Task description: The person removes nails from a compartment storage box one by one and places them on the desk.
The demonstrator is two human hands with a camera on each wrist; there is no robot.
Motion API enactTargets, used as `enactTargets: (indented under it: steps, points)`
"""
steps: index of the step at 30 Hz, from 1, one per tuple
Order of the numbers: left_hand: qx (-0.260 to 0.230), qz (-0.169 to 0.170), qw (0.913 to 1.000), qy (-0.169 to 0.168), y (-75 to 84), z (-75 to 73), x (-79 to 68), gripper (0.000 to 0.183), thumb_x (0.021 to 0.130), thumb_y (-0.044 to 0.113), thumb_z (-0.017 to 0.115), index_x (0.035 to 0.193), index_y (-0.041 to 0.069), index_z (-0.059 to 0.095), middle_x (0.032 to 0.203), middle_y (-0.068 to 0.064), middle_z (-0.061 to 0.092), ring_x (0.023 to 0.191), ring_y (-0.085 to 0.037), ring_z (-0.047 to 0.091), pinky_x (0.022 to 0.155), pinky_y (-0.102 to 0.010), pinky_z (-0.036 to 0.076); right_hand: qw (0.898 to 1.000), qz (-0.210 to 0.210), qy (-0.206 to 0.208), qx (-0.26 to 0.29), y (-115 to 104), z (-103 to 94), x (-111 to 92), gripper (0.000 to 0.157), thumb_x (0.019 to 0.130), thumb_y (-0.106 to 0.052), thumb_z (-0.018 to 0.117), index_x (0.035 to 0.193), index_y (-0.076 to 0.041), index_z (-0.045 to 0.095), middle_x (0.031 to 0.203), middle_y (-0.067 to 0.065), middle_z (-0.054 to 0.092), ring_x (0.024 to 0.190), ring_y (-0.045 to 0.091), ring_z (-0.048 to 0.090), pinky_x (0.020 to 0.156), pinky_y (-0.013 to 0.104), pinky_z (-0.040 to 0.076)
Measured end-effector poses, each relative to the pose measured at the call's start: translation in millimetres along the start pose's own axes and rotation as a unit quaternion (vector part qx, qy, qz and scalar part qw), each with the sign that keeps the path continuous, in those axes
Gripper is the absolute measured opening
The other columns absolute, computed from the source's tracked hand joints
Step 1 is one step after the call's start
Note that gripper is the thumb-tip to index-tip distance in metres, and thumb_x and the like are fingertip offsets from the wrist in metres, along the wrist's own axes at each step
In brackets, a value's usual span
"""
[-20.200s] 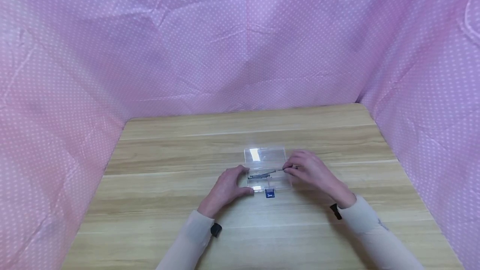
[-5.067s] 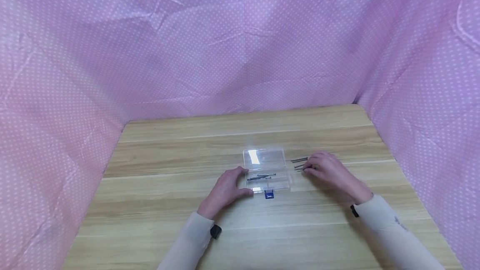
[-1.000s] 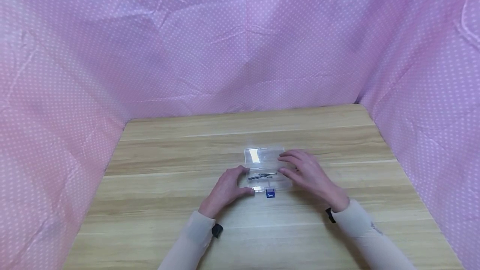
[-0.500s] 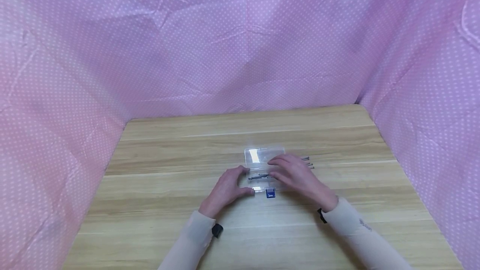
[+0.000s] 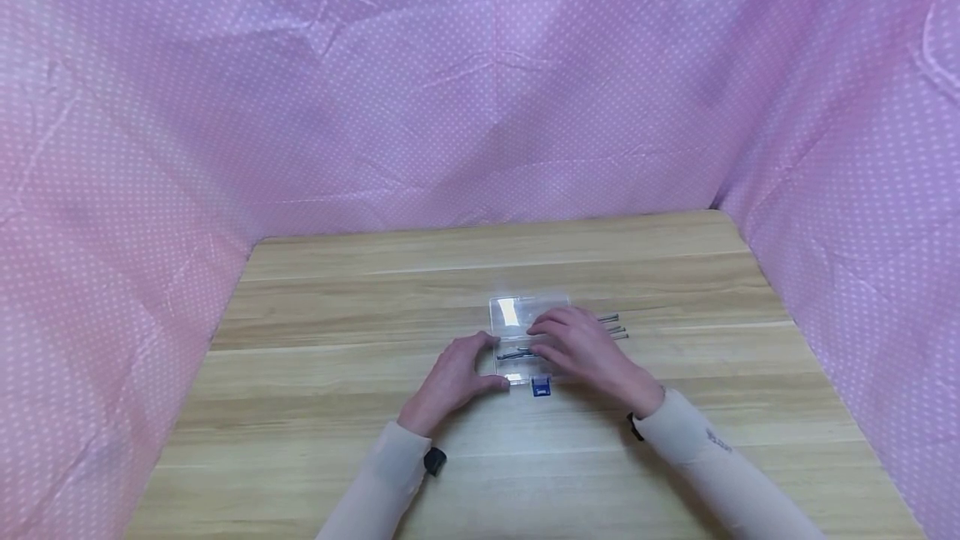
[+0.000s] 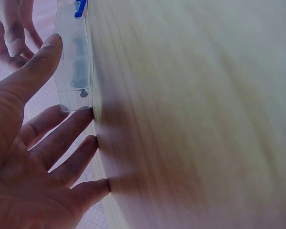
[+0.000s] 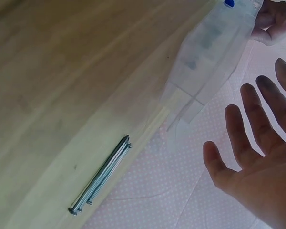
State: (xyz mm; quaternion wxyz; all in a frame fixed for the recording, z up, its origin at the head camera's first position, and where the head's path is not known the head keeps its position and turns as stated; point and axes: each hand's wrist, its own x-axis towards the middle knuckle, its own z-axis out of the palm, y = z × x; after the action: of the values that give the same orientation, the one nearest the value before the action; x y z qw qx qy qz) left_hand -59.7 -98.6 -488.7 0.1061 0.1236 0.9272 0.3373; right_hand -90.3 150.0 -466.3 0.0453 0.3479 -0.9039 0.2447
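A clear plastic box [image 5: 557, 372] lies on the table with its lid [image 5: 528, 315] folded back and a blue latch [image 5: 540, 387] at the front. Several nails [image 5: 513, 354] lie inside, partly covered by my right hand [image 5: 581, 350], which hovers over the box's right part. In the right wrist view its fingers [image 7: 250, 117] are spread, and no nail shows among them. My left hand [image 5: 452, 373] holds the box's left end, thumb at the front wall and fingers at the back corner. More nails [image 7: 99, 176] lie side by side on the table, right of the box.
The wood-patterned table [image 5: 360, 307] is enclosed by pink dotted cloth [image 5: 420, 107] at the back and sides. A black wrist strap [image 5: 435, 462] shows at the left cuff, another [image 5: 636, 427] at the right.
Five seconds ago my right hand was at the nails on the table. During the last second it has moved left over the box, uncovering those nails. My left hand stays on the box.
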Motion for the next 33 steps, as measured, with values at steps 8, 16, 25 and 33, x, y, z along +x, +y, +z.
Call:
enactTargets:
  steps: [8, 16, 25, 33]
  points:
    - [-0.005, -0.004, 1.0, 0.0, 0.6, 0.2, -0.5, 0.068, 0.079, 0.036, 0.091, 0.134, 0.009, 0.063, 0.131, -0.012, 0.066, 0.122, -0.034, 0.059, 0.106, -0.051, 0.045, 1.0, -0.003, -0.014, -0.001, 0, 3.8, 6, 0.021, 0.092, -0.026, 0.08, 0.11, -0.014, 0.078, 0.116, 0.001, 0.072, 0.121, 0.028, 0.061, 0.108, 0.055, 0.043]
    - [-0.001, 0.004, 1.0, 0.001, 0.1, 0.3, 0.0, 0.067, 0.079, 0.036, 0.091, 0.134, 0.008, 0.063, 0.13, -0.012, 0.067, 0.121, -0.034, 0.059, 0.105, -0.051, 0.046, 1.0, -0.001, -0.031, -0.002, -1, 8.9, 11, 0.017, 0.094, -0.026, 0.078, 0.106, -0.015, 0.079, 0.114, 0.002, 0.071, 0.12, 0.028, 0.059, 0.107, 0.053, 0.043]
    - [-0.005, 0.004, 1.0, 0.002, 0.1, 1.0, -0.3, 0.067, 0.079, 0.036, 0.091, 0.134, 0.009, 0.063, 0.13, -0.012, 0.067, 0.121, -0.034, 0.059, 0.105, -0.051, 0.045, 0.999, 0.006, -0.053, -0.005, -3, 13.1, 14, 0.015, 0.094, -0.025, 0.078, 0.106, -0.015, 0.08, 0.111, 0.0, 0.069, 0.115, 0.025, 0.058, 0.105, 0.051, 0.043]
    - [-0.001, 0.006, 1.0, 0.003, 0.6, 1.1, -1.1, 0.067, 0.079, 0.036, 0.091, 0.134, 0.009, 0.063, 0.13, -0.012, 0.067, 0.121, -0.034, 0.059, 0.105, -0.051, 0.046, 0.998, 0.012, -0.06, -0.003, -3, 14.8, 15, 0.013, 0.094, -0.025, 0.079, 0.104, -0.017, 0.08, 0.109, -0.003, 0.066, 0.112, 0.024, 0.058, 0.104, 0.051, 0.042]
